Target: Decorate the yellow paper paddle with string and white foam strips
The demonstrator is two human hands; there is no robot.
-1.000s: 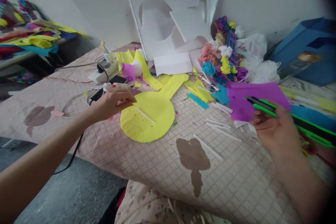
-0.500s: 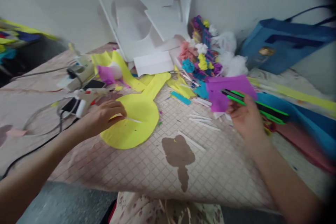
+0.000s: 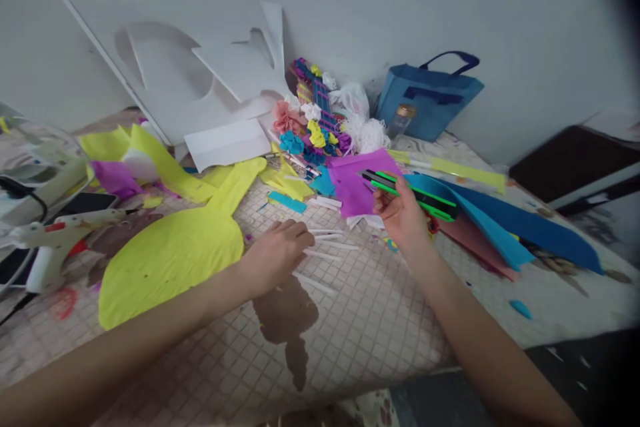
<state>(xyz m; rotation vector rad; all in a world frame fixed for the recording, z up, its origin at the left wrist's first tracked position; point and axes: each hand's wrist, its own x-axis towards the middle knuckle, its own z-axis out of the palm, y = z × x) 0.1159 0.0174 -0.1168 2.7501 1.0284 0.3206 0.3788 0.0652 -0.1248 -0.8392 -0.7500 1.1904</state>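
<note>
My right hand (image 3: 405, 213) is closed around a green and black utility knife (image 3: 425, 199), its tip pointing left over a purple sheet (image 3: 350, 180). My left hand (image 3: 280, 253) is lowered over the table, fingers pinched at the end of a thin white strip (image 3: 324, 255). Other white strips (image 3: 337, 242) lie beside those fingertips. Left of this hand lies a flat yellow cutout (image 3: 173, 257), a rounded shape with a long neck. A brown patch (image 3: 285, 313) shows on the tabletop below the left hand.
A white glue gun (image 3: 50, 247) with cords and a power strip sits at the left. Cut white boards (image 3: 165, 53) lean on the wall near crumpled paper flowers (image 3: 313, 130). A blue bag (image 3: 430, 97) stands behind; blue sheets (image 3: 480, 213) lie right.
My left hand has moved right, from above the yellow cutout to the white strips. The view has turned right. My right hand keeps the utility knife.
</note>
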